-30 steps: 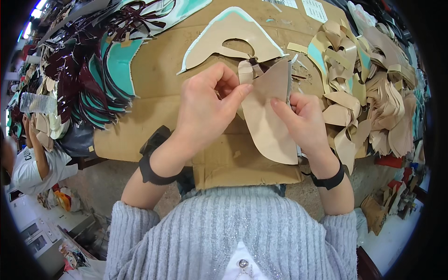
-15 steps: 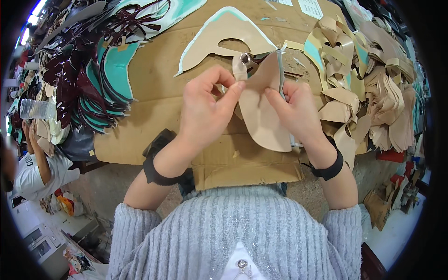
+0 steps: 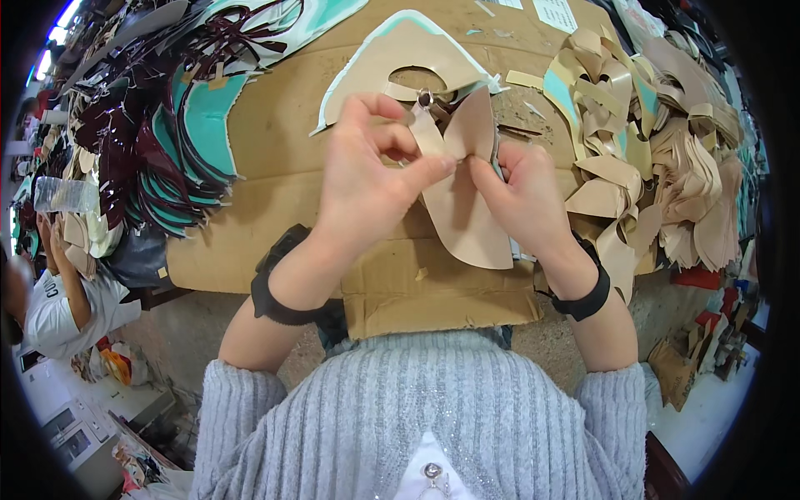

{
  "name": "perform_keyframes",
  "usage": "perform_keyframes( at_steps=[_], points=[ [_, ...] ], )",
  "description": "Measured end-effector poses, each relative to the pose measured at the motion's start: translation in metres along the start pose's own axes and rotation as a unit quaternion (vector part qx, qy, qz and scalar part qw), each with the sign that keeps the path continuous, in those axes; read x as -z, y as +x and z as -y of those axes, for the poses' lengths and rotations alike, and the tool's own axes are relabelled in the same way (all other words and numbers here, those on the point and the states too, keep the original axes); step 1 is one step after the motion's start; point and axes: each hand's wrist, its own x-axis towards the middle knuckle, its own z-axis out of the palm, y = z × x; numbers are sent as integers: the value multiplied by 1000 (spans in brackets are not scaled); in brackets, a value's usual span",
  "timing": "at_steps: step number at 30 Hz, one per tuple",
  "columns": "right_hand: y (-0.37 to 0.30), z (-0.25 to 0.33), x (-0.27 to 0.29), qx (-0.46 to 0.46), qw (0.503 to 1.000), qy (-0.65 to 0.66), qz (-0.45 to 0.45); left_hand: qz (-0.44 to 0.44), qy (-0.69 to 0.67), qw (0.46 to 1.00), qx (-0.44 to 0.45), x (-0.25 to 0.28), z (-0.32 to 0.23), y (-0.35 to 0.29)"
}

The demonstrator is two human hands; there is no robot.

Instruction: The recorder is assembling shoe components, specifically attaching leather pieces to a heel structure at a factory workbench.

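Observation:
Between my hands is a beige shoe upper piece (image 3: 469,225), held up over the cardboard with its rounded end hanging toward me. My right hand (image 3: 522,187) pinches it by its right edge, thumb in front. My left hand (image 3: 367,171) has its thumb tip against the piece's middle, by the right thumb; its other fingers are curled, and the beige strap (image 3: 427,133) runs up beside them. A small metal buckle (image 3: 425,98) sits at the strap's upper end. Just beyond lies a flat beige upper piece (image 3: 367,75) with a white-and-teal edge and a curved cutout.
Cardboard (image 3: 275,183) covers the table. Dark red glossy pieces with teal lining (image 3: 208,125) are heaped at left. At right lie looped beige straps (image 3: 604,100) and a stack of beige pieces (image 3: 687,183). Another person's arm (image 3: 71,279) shows at far left.
My left hand has shifted its thumb rightward onto the piece, close to the right thumb. The strap and buckle have tilted left, and the upper piece has turned slightly.

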Motion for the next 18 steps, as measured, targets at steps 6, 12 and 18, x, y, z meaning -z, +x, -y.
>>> perform_keyframes(
  at_steps=[6, 12, 18],
  points=[
    [-3, 6, 4, -107, 991, 56, 63, -89, 185, 971, -120, 5, 6, 2],
    [-4, 6, 7, -156, 977, 102, 104, -117, 251, 942, -191, 0, 12, 3],
    [-7, 11, 7, -152, 972, 139, 113, 48, -78, 995, 31, -1, 10, -1]
  ],
)
